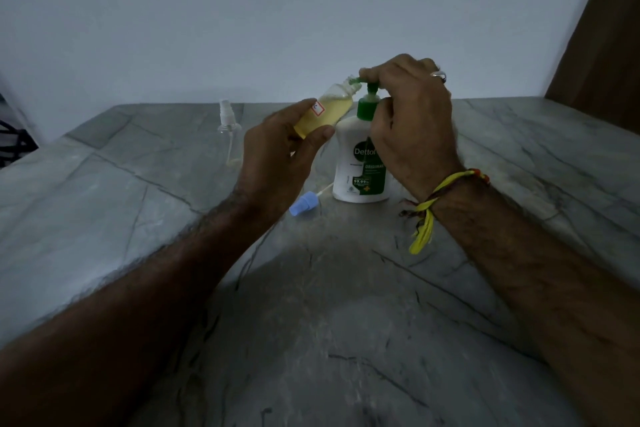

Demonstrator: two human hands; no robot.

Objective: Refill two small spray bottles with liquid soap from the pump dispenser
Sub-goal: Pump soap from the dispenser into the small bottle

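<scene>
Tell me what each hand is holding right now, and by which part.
The left hand grips the small spray bottle by its lower body, tilted toward the spout. The right hand has its fingers on the pump dispenser head.

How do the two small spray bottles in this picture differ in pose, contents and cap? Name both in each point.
The held bottle is tilted in the left hand; the far bottle stands upright on the table.
The held bottle is mostly full of yellow liquid; the far bottle looks nearly empty.
The held bottle is uncapped, its neck at the dispenser nozzle; the far bottle has its sprayer on.
Both are small and clear.
</scene>
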